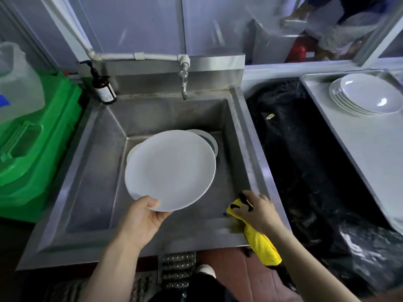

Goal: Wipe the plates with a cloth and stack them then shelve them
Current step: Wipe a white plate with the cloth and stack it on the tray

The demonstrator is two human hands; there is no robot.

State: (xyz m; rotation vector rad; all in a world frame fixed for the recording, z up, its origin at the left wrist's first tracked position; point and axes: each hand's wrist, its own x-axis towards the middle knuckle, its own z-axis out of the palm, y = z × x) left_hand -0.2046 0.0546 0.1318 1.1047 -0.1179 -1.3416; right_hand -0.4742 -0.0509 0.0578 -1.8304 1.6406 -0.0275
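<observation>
My left hand (142, 216) grips the near rim of a white plate (172, 168) and holds it over the steel sink (93, 162). Under it, more white plates (207, 138) lie in the basin, mostly hidden. On the sink's front right corner my right hand (257, 211) closes on a yellow cloth (261, 243), which hangs over the edge. A stack of several white plates (366, 97) rests on a metal tray (362, 144) at the right.
A tap (184, 82) juts out over the back of the sink, with a brown pump bottle (103, 88) at the back left. A green plastic crate (32, 149) stands left. A bin lined with a black bag (305, 160) sits between sink and tray.
</observation>
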